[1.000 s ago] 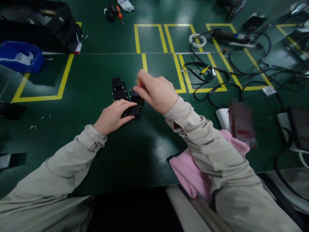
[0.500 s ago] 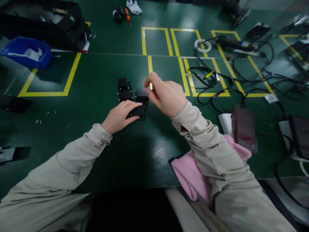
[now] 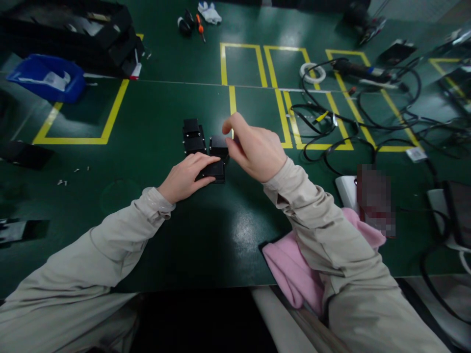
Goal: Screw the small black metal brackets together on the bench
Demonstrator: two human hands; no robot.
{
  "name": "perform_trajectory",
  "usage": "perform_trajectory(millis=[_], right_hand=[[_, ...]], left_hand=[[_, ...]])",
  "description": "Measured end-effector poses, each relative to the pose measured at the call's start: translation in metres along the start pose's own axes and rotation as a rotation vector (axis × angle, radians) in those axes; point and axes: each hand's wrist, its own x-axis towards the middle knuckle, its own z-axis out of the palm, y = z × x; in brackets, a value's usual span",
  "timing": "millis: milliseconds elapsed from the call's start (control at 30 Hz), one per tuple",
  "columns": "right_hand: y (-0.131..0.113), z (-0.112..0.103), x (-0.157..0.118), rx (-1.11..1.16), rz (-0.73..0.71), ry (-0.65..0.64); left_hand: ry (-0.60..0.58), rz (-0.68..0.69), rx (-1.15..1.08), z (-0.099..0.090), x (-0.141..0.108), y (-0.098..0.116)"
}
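My left hand lies over a black rectangular block, thumb along its near side and fingers across its top, gripping it against the table. Touching that block or right behind it is another black block. To its left, two more black pieces sit in a row, a flat one and a smaller one beyond it, with small shiny screws at their edges. Above and right of the blocks, my right hand is closed with index finger and thumb curled together. What it pinches, if anything, is hidden.
Loose screws lie on the green table at left. A blue bin and a black case stand far left. Black cables tangle at right, with a white tape ring. A pink cloth lies under my right forearm.
The whole view has shifted slightly, so everything sits a little further right. Both hands keep nearly the same pose, and the black blocks stay in place.
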Motion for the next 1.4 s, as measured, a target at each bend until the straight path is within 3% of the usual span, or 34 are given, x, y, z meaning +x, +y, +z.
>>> perform_trajectory(millis=[1200, 1400], right_hand=[[0.0005, 0.0031, -0.0001, -0.058, 0.005, 0.038], [-0.0039, 0.0015, -0.0012, -0.111, 0.01, -0.002]], left_hand=[[0.02, 0.036, -0.013, 0.0019, -0.0003, -0.0037], [0.047, 0.07, 0.0, 0.0048, -0.0001, -0.0073]])
